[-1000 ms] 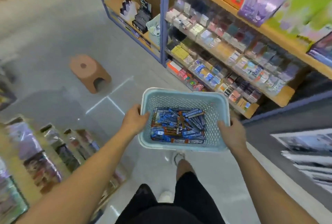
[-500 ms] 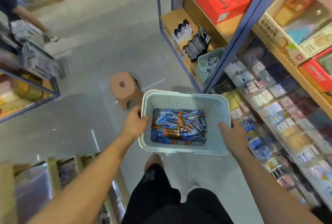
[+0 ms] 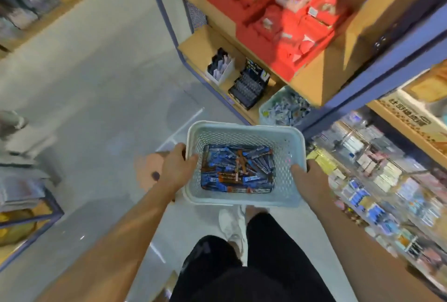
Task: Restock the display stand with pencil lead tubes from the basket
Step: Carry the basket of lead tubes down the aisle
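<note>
I hold the pale basket (image 3: 244,201) in front of me, long side running left to right. My left hand (image 3: 177,168) grips its left rim and my right hand (image 3: 307,178) grips the right rim. The pencil lead tubes (image 3: 238,171) lie jumbled inside, mostly pointing left to right. The shelves on the right are too blurry to make out. My left hand half hides a brown stool (image 3: 147,168).

The basket (image 3: 242,126) has neared the display stand (image 3: 249,86) (stool (image 3: 147,170) now alongside).
</note>
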